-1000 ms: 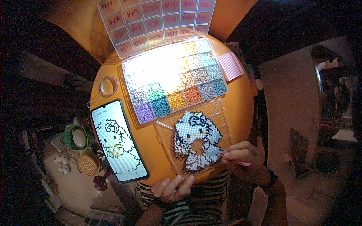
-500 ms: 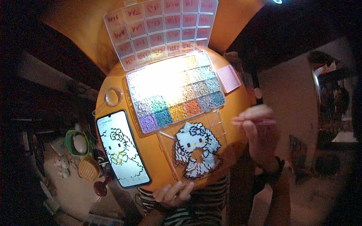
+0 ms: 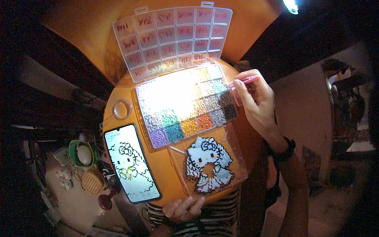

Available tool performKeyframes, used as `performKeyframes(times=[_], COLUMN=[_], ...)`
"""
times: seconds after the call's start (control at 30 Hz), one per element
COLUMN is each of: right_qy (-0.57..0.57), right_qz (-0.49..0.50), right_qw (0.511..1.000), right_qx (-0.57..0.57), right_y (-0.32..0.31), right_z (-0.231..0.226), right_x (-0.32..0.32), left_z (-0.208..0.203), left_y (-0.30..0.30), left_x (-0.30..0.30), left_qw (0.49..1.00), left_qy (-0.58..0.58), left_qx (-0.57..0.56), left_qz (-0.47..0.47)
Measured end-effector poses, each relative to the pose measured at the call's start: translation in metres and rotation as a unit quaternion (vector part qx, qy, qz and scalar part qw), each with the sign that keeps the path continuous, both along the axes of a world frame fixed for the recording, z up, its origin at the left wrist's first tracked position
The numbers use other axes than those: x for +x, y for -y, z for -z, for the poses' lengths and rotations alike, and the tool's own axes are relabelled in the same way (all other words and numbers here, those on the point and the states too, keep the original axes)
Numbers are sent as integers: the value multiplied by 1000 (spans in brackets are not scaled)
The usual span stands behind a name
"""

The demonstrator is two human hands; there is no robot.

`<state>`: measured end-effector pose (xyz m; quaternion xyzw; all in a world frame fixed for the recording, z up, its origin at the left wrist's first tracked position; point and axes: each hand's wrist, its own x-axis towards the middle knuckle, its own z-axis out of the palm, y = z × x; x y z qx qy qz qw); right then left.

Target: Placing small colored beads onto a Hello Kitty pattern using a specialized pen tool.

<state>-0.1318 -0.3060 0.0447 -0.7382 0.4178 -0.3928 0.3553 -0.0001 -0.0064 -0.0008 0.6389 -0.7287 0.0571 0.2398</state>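
Observation:
A clear pegboard (image 3: pixel 241 178) lies at the table's near side, bearing a cat-figure bead picture (image 3: pixel 221 177) in white beads with black outlines; a brown gap shows in its middle. My left hand (image 3: pixel 184 209) rests at the table's near edge just below the board, fingers loosely stretched and holding nothing. Beyond the board stands an open bead box (image 3: pixel 204 121) full of coloured beads, its upper middle washed out by glare. My right hand (image 3: pixel 258 104) is at the box's right side, closed on pink tweezers (image 3: pixel 250 79). The tweezers' tips are hard to make out.
Left of the board lies a phone (image 3: pixel 132 166) showing a similar pattern. A small clear round dish with a handle (image 3: pixel 122 109) sits beyond it. The box's transparent lid (image 3: pixel 173 39) stands raised at the back. A pink ridged item (image 3: pixel 237 96) is partly behind my right hand.
My right hand has moved up and left with the tweezers, from beside the table's right edge to the bead box's right side. The left hand stays put; the whole view has shifted slightly.

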Motion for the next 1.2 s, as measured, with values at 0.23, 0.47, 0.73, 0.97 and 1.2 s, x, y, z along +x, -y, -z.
performKeyframes(times=[0.23,0.47,0.73,0.97,1.2], right_qy=[-34,-61,-62,-61,-64], right_qz=[-2,14,19,14,23], right_qw=[998,996,997,997,996], right_qx=[-46,-60,-49,-51,-50], right_y=[0,2,2,2,3], right_z=[-2,-3,-4,-3,-1], right_x=[2,2,2,4,2], left_z=[9,5,5,11,8], left_y=[2,2,6,0,2], left_x=[-4,-5,-5,-11,-6], left_qw=[999,999,999,998,998], left_qy=[7,10,12,17,24], left_qx=[-45,-29,-46,-48,-47], left_qz=[-13,-12,-24,-44,-24])
